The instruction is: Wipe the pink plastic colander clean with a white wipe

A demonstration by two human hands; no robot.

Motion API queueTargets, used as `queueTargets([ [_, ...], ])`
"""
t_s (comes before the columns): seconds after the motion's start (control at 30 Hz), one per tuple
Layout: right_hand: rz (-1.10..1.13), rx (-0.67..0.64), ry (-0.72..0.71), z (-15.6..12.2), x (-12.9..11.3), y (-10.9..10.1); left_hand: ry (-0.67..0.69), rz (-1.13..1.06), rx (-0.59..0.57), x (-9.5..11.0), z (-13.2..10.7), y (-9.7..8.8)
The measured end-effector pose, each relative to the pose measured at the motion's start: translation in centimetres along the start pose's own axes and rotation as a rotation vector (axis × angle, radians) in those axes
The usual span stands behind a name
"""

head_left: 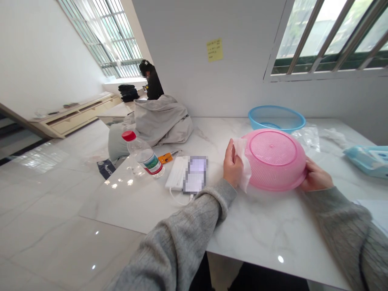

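"Where was the left grip (233,163)?"

"I had it pressed together on a white wipe (245,163), right against the side of a pink plastic colander (274,159)."

"And the right grip (315,176)?"

"Its fingers were curled around the colander's right rim. The colander was upside down on the marble bench (260,230), with its perforated underside and ring foot showing, and it looked slightly tilted."

"What was around it?"

"A blue plastic basin (275,117) stood just behind it, beside a clear plastic bag (307,137). A blue packet of wipes (368,161) lay off to the right. To the left were a white power bank (177,173), a pixel-blurred phone (195,174) lying on it, and a water bottle with a red cap (142,155)."

"Anyone else there?"

"Yes, a person in dark clothes (153,83) was well beyond the bench, behind a grey blanket (160,121)."
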State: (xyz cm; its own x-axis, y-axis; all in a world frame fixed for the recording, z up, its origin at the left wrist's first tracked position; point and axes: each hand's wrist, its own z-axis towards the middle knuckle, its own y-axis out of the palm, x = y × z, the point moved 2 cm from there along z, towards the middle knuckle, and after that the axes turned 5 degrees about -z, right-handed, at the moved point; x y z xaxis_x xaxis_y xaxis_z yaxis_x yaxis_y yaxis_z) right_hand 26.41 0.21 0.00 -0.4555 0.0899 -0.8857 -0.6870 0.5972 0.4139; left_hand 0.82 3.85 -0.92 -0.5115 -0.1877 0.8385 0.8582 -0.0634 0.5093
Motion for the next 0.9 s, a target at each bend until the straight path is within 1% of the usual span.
queueTargets([
  [0.1, 0.026, 0.032, -0.025, 0.0, -0.1, 0.1, 0.106, 0.063, -0.039, 0.5, 0.2, -0.2],
  [0.17, 0.040, 0.029, -0.053, 0.0, -0.2, 0.1, 0.114, 0.107, -0.028, 0.8, 0.3, -0.4],
  [0.23, 0.046, 0.011, -0.065, 0.0, -0.2, 0.2, 0.067, 0.113, 0.017, 0.8, 0.4, -0.6],
  [0.33, 0.047, 0.010, -0.070, 0.2, -0.2, 0.1, -0.048, 0.025, 0.071, 0.4, 0.5, -0.8],
  [0.4, 0.047, 0.019, -0.071, 0.3, -0.3, 0.0, -0.123, -0.027, 0.058, -0.1, 0.5, -0.8],
  [0.47, 0.050, 0.017, -0.064, 0.4, -0.4, -0.1, -0.165, -0.016, 0.041, -0.6, 0.5, -0.8],
  [0.57, 0.058, 0.005, -0.067, 0.5, -0.5, -0.1, -0.168, 0.082, 0.069, -1.1, 0.7, -1.1],
  [0.67, 0.067, 0.007, -0.080, 0.3, -0.7, -0.1, -0.166, 0.111, 0.073, -1.2, 0.8, -1.2],
  [0.8, 0.044, 0.002, -0.080, -0.2, -0.8, 0.2, -0.157, 0.106, 0.069, -0.9, 0.7, -1.1],
  [0.9, 0.029, -0.014, -0.117, -0.7, -0.9, 0.5, -0.145, 0.143, 0.071, -0.5, 0.6, -1.1],
])
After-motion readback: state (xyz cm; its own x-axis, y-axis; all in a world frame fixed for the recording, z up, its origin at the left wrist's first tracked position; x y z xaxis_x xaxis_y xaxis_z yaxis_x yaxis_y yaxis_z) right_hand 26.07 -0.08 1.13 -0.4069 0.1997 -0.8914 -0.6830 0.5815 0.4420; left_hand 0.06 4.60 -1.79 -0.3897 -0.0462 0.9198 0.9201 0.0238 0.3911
